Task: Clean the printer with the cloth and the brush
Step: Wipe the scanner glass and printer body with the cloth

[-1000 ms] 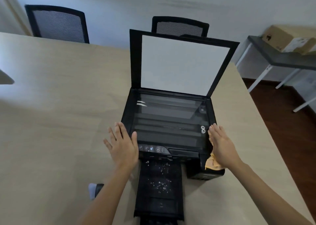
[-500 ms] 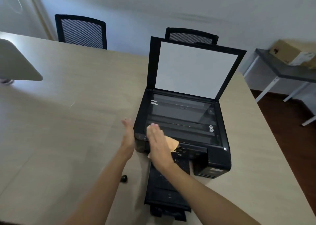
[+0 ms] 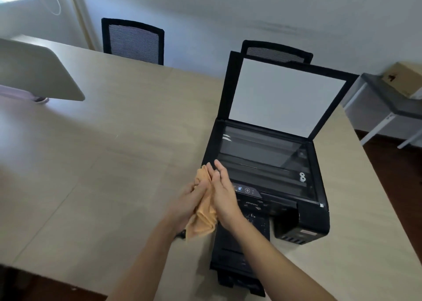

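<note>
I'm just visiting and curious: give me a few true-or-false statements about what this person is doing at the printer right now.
1. The orange cloth is pressed between the left hand and the right hand. True.
2. The printer has its scanner lid closed. False: the lid stands open, showing the glass.
3. White specks lie on the printer's front tray. True.
4. The printer sits on the floor. False: it sits on the beige table.
5. A brush is in the right hand. False: no brush is seen in it, only the cloth.
</note>
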The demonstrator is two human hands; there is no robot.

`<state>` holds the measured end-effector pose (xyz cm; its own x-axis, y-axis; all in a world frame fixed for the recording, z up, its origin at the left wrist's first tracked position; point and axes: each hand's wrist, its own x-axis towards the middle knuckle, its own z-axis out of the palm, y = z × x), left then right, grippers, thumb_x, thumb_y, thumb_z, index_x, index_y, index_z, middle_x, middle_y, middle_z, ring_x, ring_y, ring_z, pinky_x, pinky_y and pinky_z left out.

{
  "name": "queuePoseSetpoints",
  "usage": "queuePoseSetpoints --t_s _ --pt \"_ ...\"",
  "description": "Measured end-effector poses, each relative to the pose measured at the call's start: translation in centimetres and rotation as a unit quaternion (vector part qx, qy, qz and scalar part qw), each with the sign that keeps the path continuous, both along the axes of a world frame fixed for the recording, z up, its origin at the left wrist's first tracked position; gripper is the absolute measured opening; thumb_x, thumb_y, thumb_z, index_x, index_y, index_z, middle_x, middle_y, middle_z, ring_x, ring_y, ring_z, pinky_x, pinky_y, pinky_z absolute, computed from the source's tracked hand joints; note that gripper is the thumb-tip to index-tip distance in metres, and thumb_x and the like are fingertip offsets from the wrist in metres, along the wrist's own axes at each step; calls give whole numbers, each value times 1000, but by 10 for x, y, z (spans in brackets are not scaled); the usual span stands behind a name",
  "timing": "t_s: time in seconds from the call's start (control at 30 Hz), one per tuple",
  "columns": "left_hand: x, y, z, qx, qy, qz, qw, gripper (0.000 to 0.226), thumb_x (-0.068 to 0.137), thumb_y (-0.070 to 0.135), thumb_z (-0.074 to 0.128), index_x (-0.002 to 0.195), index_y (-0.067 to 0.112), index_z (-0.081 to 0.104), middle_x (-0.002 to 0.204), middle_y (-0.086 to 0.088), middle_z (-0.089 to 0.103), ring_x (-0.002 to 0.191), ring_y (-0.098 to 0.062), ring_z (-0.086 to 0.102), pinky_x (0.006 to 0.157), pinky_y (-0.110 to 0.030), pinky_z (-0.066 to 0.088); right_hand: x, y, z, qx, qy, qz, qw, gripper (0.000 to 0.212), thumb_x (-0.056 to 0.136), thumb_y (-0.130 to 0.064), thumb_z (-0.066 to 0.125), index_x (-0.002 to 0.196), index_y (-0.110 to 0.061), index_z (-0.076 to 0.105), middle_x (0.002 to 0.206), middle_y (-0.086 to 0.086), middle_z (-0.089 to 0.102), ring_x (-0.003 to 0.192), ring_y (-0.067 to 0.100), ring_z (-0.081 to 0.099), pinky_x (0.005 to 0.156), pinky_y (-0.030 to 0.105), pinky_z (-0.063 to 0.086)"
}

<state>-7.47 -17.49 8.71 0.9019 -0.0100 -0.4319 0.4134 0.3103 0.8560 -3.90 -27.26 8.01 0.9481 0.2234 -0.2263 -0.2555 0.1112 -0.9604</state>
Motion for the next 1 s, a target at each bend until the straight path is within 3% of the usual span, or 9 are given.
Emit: queuePoseSetpoints --t_s 0.1,0.17,0.33,0.4,0.5,0.67,0.77,0.9,1.0 --pt "-7 2 -5 122 -31 52 991 21 96 32 51 101 20 67 93 -4 73 91 -19 70 72 -22 56 -6 -3 -2 -47 12 19 999 36 103 -24 37 138 -24 43 142 3 49 131 14 46 115 39 34" --pt "-8 10 -9 126 -55 82 987 21 96 33 51 97 23 70 92 -4 75 91 -20 71 79 -29 57 -10 -10 -4 -81 -5 70 994 35 101 -24 44 135 -19 49 135 2 56 125 13 52 110 37 40" --pt "-11 28 -6 185 -102 132 968 13 90 26 61 91 20 72 81 0 74 76 -11 68 70 -26 54 -19 -15 -10 -190 -96 83 974 9 87 -19 67 95 -17 72 91 -2 75 90 8 67 87 34 54" --pt "-14 35 -7 230 -113 126 958 11 87 28 65 80 20 69 71 4 70 66 -3 62 64 -22 48 -18 -14 -8 -214 -126 69 966 7 87 -19 65 83 -13 67 74 6 68 70 12 60 72 41 52" --pt "-17 56 -8 337 -147 64 928 19 84 43 64 77 26 68 71 4 69 66 -2 60 65 -20 45 -12 -15 0 -194 -128 114 966 18 94 -28 55 87 -12 61 70 6 54 65 18 48 64 37 43" --pt "-15 83 -9 187 -118 -88 971 19 81 36 71 90 20 73 82 0 74 79 -15 69 69 -25 52 -3 -7 6 -289 -130 117 941 11 93 -26 56 90 -20 64 77 2 63 70 15 56 70 34 48" --pt "-13 82 -25 133 -48 28 990 19 81 25 66 90 8 70 80 -2 68 79 -17 63 68 -25 47 7 -24 12 -374 -173 44 910 7 90 -21 60 95 -23 65 82 -7 67 78 10 61 71 21 46" --pt "-2 72 -53 -64 87 238 965 16 85 22 55 84 8 63 77 -10 65 70 -20 63 65 -28 50 28 -89 25 -418 -182 -82 886 11 90 -19 61 101 -23 64 91 -8 68 85 11 63 83 29 48" --pt "12 46 -60 -26 104 222 969 31 80 36 47 91 10 58 90 -16 58 86 -26 58 75 -38 44 43 -152 23 -471 -171 -157 851 13 90 -22 61 102 -17 63 95 4 67 91 24 63 87 38 48"
